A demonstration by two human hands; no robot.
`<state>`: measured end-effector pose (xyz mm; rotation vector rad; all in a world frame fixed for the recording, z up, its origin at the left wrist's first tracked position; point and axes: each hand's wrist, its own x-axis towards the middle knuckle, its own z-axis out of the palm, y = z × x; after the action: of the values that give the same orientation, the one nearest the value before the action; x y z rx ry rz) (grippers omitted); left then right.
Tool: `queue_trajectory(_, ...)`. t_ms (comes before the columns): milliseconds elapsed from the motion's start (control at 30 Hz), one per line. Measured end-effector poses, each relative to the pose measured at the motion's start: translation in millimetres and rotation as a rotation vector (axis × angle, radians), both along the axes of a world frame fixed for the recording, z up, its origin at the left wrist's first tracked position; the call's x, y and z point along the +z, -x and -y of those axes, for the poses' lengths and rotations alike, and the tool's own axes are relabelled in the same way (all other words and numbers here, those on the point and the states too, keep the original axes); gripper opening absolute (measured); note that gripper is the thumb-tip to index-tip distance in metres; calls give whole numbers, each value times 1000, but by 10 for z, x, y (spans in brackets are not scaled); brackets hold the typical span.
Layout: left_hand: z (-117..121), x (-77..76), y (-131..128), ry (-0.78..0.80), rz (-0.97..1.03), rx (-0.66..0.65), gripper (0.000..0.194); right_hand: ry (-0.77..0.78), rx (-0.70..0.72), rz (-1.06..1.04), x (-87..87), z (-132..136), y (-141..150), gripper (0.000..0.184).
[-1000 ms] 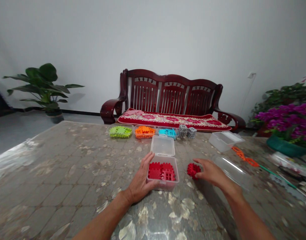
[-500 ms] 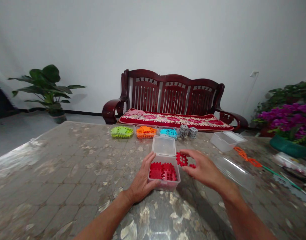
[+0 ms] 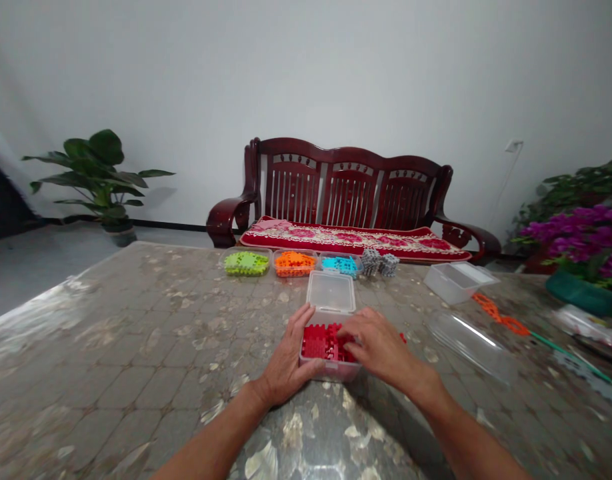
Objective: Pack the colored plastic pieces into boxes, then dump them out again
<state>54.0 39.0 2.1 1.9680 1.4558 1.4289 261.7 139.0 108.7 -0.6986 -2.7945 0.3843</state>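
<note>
A clear plastic box [image 3: 331, 371] filled with red interlocking building pieces [image 3: 315, 341] stands before me, its hinged lid [image 3: 331, 291] folded back. My left hand [image 3: 292, 358] grips the left side of the box, thumb along the front and fingers along the side. Over the right half of the box is my right hand [image 3: 375, 339], its fingers curled down among the red pieces. The piece at its fingertips is mostly hidden. A small red bit shows on the table just behind that hand.
Beyond the lid stand tubs of green pieces [image 3: 247, 263], orange pieces [image 3: 295, 263] and blue pieces [image 3: 339, 265], beside grey built blocks [image 3: 371, 262]. To the right lie a translucent container [image 3: 449, 283], a clear lid [image 3: 470, 343], an orange chain [image 3: 501, 315] and a flowerpot [image 3: 581, 293].
My right hand has moved left, from beside the box with a red building piece to over and into it. My left hand stays on the box.
</note>
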Motion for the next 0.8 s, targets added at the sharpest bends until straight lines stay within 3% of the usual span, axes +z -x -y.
queue_trajectory(67,4,2,2,2,1,0,79,32,-25,-83,-10,-54,-58,24)
queue_trajectory(167,7,5,2,9,3,-6,78,74,-218,-184,-29,-242,-296,28)
queue_trajectory(267,4,4,2,11,8,-5,78,92,-452,-92,-92,-459,-622,36)
queue_trajectory(333,0,-2,4,6,13,-4,79,112,-526,33,-156,-546,-788,46)
queue_trajectory(433,-7,-12,11,8,17,-5,79,106,-538,176,-254,-559,-881,59)
queue_trajectory(600,-4,-14,22,0,16,-7,79,68,-532,216,-347,-486,-843,48)
queue_trajectory(700,-2,-14,20,-1,21,-5,79,39,-574,201,-330,-482,-863,49)
queue_trajectory(800,-6,-15,13,-1,22,-5,80,20,-583,75,-206,-437,-845,53)
